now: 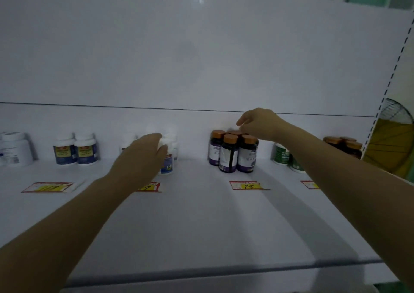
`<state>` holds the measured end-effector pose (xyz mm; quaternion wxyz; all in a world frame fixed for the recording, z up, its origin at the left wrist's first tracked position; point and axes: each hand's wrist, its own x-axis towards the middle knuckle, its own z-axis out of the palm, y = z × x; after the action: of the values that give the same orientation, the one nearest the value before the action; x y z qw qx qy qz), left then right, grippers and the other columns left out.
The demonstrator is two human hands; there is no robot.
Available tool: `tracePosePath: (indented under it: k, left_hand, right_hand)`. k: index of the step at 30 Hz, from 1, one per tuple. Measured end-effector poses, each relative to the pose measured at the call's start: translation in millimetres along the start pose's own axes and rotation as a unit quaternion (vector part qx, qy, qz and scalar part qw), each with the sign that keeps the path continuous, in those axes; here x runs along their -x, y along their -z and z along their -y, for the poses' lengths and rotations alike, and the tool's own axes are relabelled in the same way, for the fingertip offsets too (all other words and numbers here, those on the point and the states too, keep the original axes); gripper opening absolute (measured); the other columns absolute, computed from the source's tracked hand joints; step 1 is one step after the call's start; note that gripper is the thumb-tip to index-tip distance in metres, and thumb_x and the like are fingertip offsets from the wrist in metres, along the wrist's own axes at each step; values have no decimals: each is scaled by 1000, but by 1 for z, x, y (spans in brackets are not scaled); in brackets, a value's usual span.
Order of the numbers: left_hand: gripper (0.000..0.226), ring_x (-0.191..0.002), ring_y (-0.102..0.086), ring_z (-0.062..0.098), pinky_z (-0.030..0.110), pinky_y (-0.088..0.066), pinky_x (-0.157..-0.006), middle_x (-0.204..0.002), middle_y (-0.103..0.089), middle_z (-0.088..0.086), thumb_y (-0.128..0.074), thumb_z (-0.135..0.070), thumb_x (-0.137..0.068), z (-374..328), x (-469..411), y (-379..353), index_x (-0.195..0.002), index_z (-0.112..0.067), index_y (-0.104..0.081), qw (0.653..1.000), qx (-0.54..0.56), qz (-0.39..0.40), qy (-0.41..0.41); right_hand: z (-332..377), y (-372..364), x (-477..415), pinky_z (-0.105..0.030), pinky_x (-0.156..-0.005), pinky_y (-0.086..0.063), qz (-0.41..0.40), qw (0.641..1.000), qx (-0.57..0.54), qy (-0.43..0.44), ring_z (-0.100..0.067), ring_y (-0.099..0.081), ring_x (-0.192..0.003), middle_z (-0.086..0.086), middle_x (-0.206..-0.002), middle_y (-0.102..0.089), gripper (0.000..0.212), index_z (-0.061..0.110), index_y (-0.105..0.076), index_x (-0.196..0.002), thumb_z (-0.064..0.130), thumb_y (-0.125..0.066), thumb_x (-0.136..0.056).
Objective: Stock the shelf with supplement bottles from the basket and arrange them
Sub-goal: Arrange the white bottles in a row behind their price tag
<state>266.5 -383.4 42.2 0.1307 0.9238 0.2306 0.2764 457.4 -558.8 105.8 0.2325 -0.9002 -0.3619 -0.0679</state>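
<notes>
On the white shelf [201, 214], my left hand [143, 156] grips a white bottle with a blue label [167, 161] at the front of a group of white bottles. My right hand [257, 123] hovers over a cluster of dark bottles with orange caps [233, 153], its fingertips touching the cap of a rear bottle. Whether it pinches that cap is unclear. No basket is in view.
Two white bottles with blue-yellow labels [75, 150] and larger white bottles [15, 149] stand at the left. Green-labelled bottles [283, 155] and brown orange-capped bottles [346, 147] stand at the right. Price tags [247, 185] lie on the shelf in front of the rows. A slotted upright [389, 80] bounds the right side.
</notes>
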Motion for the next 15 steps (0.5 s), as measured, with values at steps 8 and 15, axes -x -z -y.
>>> tracePosePath:
  k: [8, 15]
  left_hand:
    - [52, -142, -20, 21, 32, -19, -113, -156, -20, 7, -28, -33, -102, -76, 3, -81, -149, -11, -19, 992, -37, 119, 4]
    - [55, -146, -2, 25, 38, -8, -119, -159, -4, 7, -18, -38, -102, -74, -9, -117, -151, -14, -9, 975, -139, 172, 6]
  right_hand:
    - [-26, -35, -16, -36, -87, -46, 12, 994, 78, 71, -28, -54, -107, -12, -121, -58, 38, 15, -51, -128, 35, -43, -97]
    - [-30, -62, -22, -44, -96, -33, -34, 972, 216, 87, -33, -46, -110, -14, -118, -54, 39, 13, -48, -123, 38, -31, -99]
